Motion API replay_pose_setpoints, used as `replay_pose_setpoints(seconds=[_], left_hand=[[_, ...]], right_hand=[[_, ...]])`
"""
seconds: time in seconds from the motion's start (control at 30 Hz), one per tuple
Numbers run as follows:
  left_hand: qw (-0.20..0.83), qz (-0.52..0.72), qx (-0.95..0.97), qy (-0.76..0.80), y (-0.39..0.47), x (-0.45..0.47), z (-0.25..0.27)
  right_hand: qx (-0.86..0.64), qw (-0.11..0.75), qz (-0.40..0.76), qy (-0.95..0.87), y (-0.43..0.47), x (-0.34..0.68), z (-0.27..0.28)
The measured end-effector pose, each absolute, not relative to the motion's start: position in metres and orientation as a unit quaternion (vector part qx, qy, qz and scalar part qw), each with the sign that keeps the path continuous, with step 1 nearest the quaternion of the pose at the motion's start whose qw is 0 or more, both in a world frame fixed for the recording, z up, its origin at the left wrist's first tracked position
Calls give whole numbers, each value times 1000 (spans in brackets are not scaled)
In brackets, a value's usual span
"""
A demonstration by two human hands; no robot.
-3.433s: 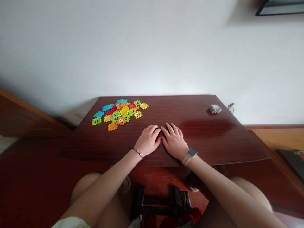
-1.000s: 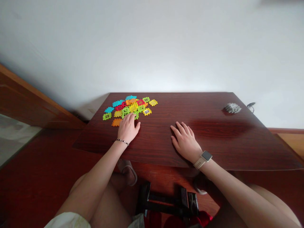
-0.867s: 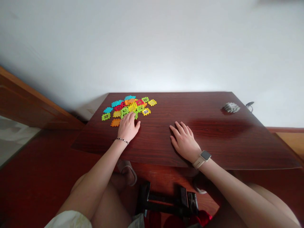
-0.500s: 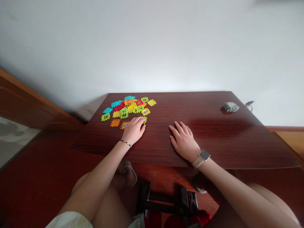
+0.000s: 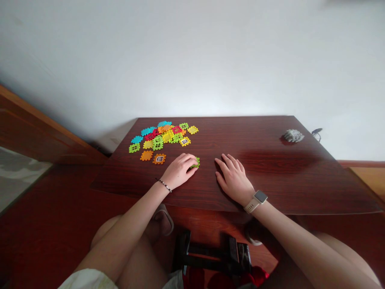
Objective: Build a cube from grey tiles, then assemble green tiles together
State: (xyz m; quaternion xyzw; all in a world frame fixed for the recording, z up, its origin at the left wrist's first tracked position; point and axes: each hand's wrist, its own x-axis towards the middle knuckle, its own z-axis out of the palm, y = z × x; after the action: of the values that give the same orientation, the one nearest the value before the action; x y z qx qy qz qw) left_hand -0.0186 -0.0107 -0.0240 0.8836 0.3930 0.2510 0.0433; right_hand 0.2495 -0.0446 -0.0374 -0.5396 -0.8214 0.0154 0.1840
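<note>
You're covering a green tile (image 5: 197, 162) mid-frame with left hand (image 5: 180, 169), can't tell if grip's clamped; right hand (image 5: 235, 180) is resting, fingers apart.

Colourful notched plastic tiles (image 5: 167, 137) back left, grey notched stack (image 5: 294, 135) back right, on a brown wood-grained table (image 5: 216, 136).
Before the tiles, a green notched square tile (image 5: 197, 162) sits in the left hand (image 5: 179, 170).
</note>
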Motion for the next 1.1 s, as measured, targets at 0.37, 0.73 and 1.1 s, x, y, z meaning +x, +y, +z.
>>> replay_pose_setpoints(seconds=[0.37,0.73,1.1], left_hand=[[127,326,833,429,-19,-3,-26],[169,405,746,501,-12,15,-27],[384,465,645,470,-19,29,-26]], right_hand=[[-447,345,118,-817,-41,253,-24],[-379,267,158,-872,-43,248,-22],[-400,286,200,-847,-45,250,-20]])
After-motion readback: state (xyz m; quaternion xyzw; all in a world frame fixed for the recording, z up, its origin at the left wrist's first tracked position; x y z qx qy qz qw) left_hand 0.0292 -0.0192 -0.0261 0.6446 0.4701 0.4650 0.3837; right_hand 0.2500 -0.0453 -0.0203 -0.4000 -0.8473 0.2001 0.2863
